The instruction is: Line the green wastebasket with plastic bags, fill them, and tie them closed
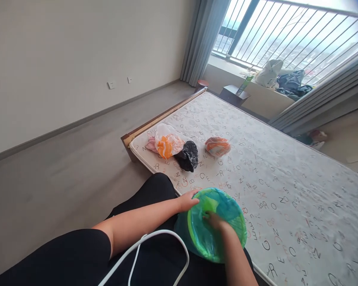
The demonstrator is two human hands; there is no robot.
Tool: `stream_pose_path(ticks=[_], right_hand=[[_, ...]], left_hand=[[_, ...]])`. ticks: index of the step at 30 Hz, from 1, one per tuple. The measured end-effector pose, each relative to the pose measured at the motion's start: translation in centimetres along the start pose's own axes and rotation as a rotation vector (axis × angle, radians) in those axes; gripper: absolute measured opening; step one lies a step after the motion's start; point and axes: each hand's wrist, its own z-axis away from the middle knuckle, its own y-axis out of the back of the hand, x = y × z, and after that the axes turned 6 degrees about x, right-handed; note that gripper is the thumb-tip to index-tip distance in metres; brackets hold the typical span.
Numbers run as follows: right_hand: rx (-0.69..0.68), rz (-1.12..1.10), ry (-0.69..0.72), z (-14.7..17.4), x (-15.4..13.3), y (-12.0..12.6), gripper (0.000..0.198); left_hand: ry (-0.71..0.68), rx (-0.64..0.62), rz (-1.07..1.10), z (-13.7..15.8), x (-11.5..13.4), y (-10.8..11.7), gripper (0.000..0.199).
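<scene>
A round bin (189,234) with a bright green rim and a thin blue-green plastic liner (231,208) stands tilted at my lap, beside the mattress edge. My left hand (187,201) grips its rim on the left, thumb over the edge. My right hand (214,221) reaches down inside the bin; its fingers are blurred and partly hidden. Just beyond those fingers shows a light green patch (210,203), and I cannot tell whether they hold it.
On the lettered mattress (274,178) lie a white-and-orange plastic bag (168,141), a black plastic bag (187,156) and an orange bundle in clear plastic (217,146). A white cable (164,232) loops before me. Bags (270,73) sit on the window ledge.
</scene>
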Motion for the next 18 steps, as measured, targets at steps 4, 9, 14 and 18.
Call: stream_pose_path(ticks=[4, 9, 14, 18], right_hand=[[0.154, -0.126, 0.170, 5.0, -0.3, 3.5, 0.035], [0.574, -0.085, 0.194, 12.4, 1.7, 5.7, 0.033], [0.661, -0.278, -0.174, 14.5, 6.1, 3.2, 0.058], [0.626, -0.441, -0.330, 13.2, 7.7, 2.1, 0.061]], left_hand=[[-0.006, 0.093, -0.078, -0.5, -0.2, 1.8, 0.064], [0.221, 0.203, 0.246, -2.5, -1.4, 2.2, 0.040], [0.218, 0.239, 0.358, -4.3, -1.4, 1.1, 0.051], [0.146, 0.135, 0.346, -3.4, -1.1, 0.6, 0.071]])
